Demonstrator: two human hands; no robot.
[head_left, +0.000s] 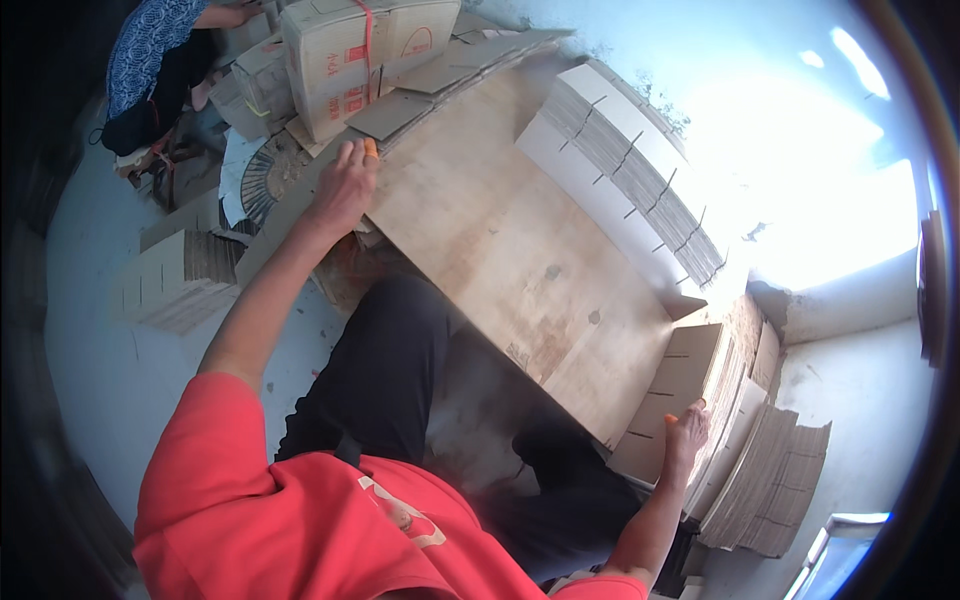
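My left hand is at the left end of a wooden tabletop, fingers curled at the edge of a grey-brown cardboard sheet that slants down beside it. An orange cover sits on one fingertip. At the right end, my right hand has thumb and fingers closed at the edge of a slotted cardboard sheet, the front one of an upright stack. Orange covers show on this hand too. Further flat cardboard pieces lie just beyond my left hand.
A long row of slotted cardboard strips stands along the far wall side of the table. A large carton with a red strap sits at the far left. More stacks lean at the right, others on the floor. A person is at the upper left.
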